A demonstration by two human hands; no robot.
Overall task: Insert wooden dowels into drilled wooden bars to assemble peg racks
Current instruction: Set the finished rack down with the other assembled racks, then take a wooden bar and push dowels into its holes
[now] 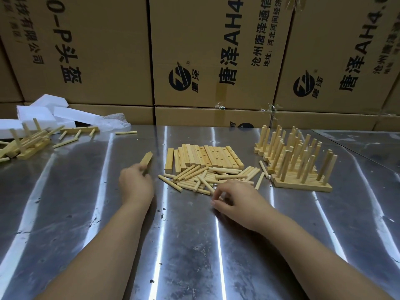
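Head cam: L hand (135, 182) grips one wooden bar (146, 159) by its near end, fingers wrapped round it, far end tilted up & away off the metal table (190, 245), just left of the drilled bars (203, 158). Those lie side by side in a flat batch at table centre, holes showing on several. Right in front of them, touching their near ends, is a messy dowel pile (201, 176), pieces flat & criss-crossed. R hand (234, 197) sits at the near right edge of that pile, palm down, fingers curled w/ tips close together by the table surface; can't tell if they pinch a dowel or hold nothing. Right of the pile stands a tight group of finished racks (298, 163), pegs upright, bases packed against each other; a few stray dowels lie between pile & racks. Far left: a jumbled heap (28, 142) of racks w/ pegs pointing all ways, loose dowels near it, & a single dowel (126, 132) lying alone further in. Behind that heap are white foam blocks (43, 111) & a crumpled plastic bag (114, 120). Cardboard boxes (214, 50) w/ black print form a wall along the table's back edge
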